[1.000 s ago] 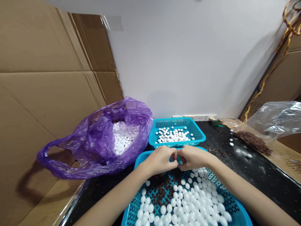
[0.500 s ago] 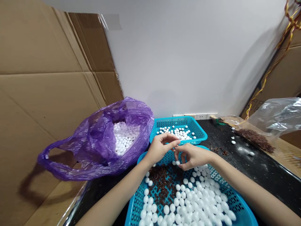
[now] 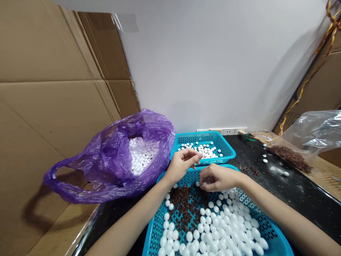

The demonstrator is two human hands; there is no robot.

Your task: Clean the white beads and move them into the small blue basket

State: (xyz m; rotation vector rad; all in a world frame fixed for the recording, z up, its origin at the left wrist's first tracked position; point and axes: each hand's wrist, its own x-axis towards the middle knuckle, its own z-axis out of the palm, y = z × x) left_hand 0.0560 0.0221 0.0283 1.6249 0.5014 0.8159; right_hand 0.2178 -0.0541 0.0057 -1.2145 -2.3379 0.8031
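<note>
A large blue basket (image 3: pixel 277 236) holds many white balls (image 3: pixel 226 224) and a patch of dark brown bits (image 3: pixel 183 206). Above its back left part is my left hand (image 3: pixel 185 163), thumb and fingertips pinched together; anything between them is too small to make out. My right hand (image 3: pixel 220 177) is lower, over the back of the same basket, its fingers curled closed beside a white ball. What it grips is hidden. Behind the hands stands a smaller blue basket (image 3: pixel 229 151) with white balls scattered in it.
An open purple bag (image 3: pixel 106 167) full of white balls lies at the left, against cardboard (image 3: pixel 48 106). At the right, a clear plastic bag (image 3: pixel 314 131) and reddish-brown bits (image 3: pixel 290 158) lie near a few loose white pieces on the black table (image 3: pixel 301 206). Yellow-brown wires hang there.
My two hands have come apart slightly; their fingertips were close together before. My right fingers have curled in over the ball they were beside.
</note>
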